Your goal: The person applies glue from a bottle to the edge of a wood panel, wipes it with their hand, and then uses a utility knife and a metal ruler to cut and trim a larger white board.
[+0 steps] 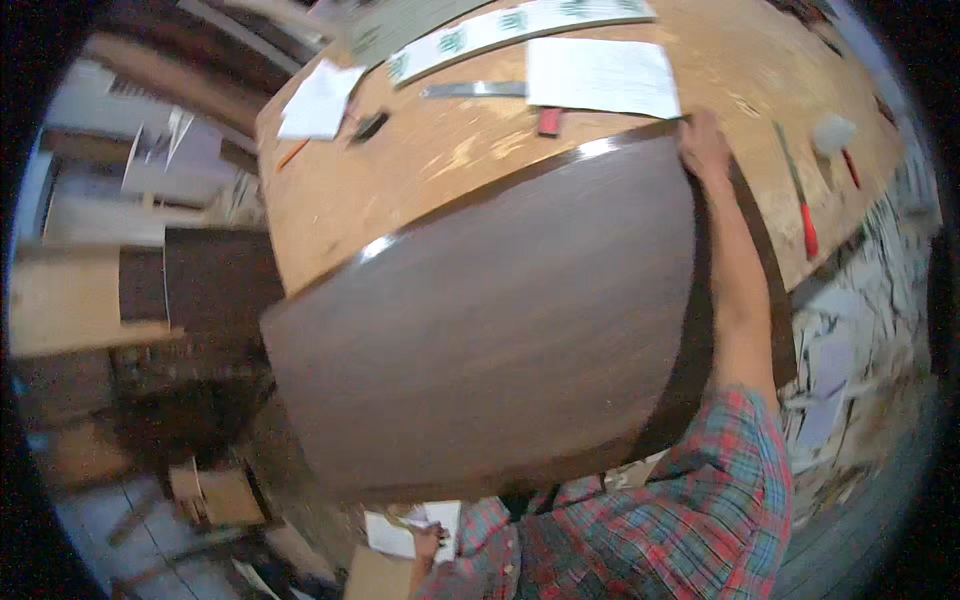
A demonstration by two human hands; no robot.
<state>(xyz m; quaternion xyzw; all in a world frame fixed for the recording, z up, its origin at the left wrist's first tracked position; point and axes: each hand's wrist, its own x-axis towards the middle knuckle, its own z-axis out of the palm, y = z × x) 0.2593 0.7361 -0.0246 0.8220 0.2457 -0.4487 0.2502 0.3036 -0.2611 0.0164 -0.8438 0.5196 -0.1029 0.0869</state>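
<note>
A large dark brown wood-grain board (500,330) lies across the near part of the worktable, its near edge close to my body. My right hand (706,150) is closed on its far right corner, with that arm stretched over the board's darker right side. Below the near edge, my left hand (428,540) is small in view, its fingers bent beside a white paper (392,536). Something thin and yellowish shows by those fingers, too blurred to name.
On the wooden worktable (450,150) are white sheets (600,75), a metal ruler (475,90), a red block (549,122), a black object (371,126) and a red-handled tool (808,225). A long white strip (520,35) lies behind. Boards (215,285) stand at left; scraps (840,370) litter the right.
</note>
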